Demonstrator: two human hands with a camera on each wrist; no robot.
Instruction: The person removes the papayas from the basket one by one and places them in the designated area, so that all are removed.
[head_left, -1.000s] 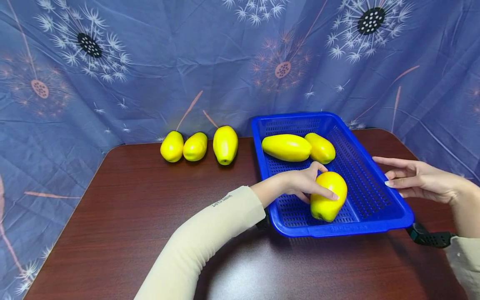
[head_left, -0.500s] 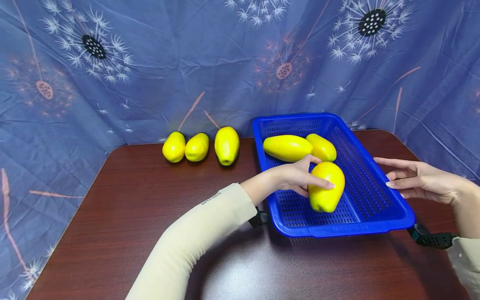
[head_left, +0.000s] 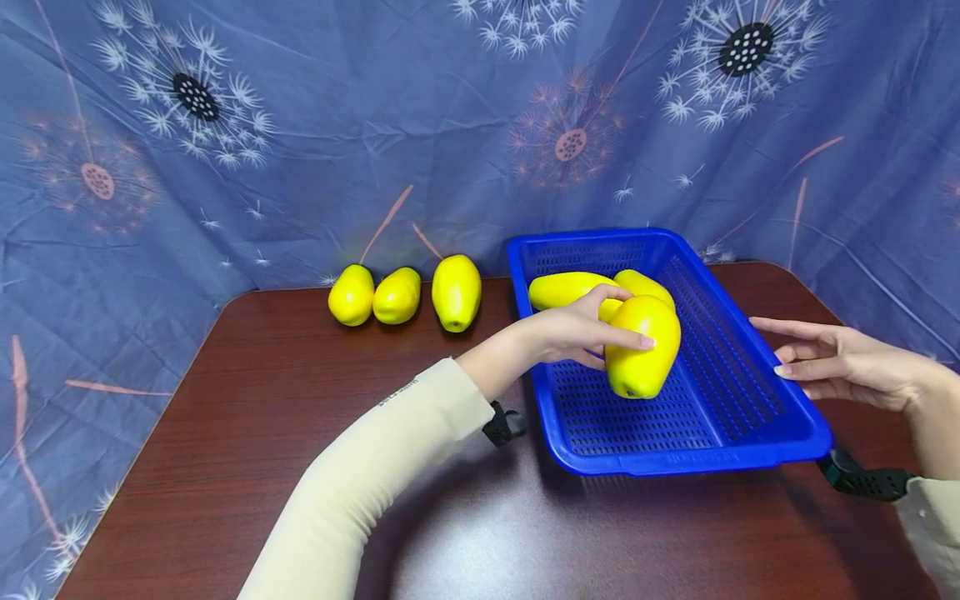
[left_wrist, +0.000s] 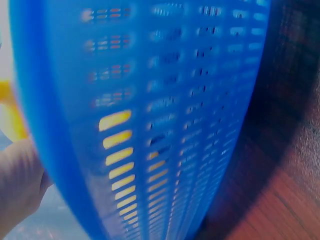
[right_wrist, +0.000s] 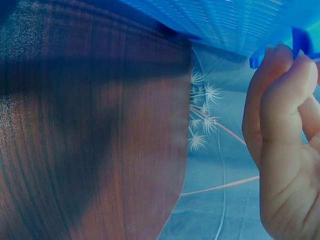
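In the head view my left hand [head_left: 573, 332] grips a plump yellow papaya [head_left: 647, 354] over the basket, thumb across its near side. Under it is a blue plastic basket [head_left: 577, 463] with slotted walls. Farther back in the basket lie a long yellow papaya [head_left: 562, 289] and a shorter yellow fruit [head_left: 637, 286], both partly covered by the hand and held papaya. My right hand [head_left: 855, 365] holds the basket's right rim between thumb and fingers. The right wrist view shows its fingers [right_wrist: 285, 110] bent up against that rim. Basket wall [left_wrist: 135, 75] fills much of the left wrist view.
Left of the basket, three more yellow fruits stand along the table's back edge: two short ones [head_left: 351, 296] [head_left: 397, 296] and a longer one [head_left: 457, 293]. The dark wooden table [head_left: 300, 392] ends at a blue curtain [head_left: 315, 167] with dandelion prints.
My left hand has moved the papaya back and slightly left inside the basket's outline, now overlapping the two fruits behind. The right hand stays at the rim.
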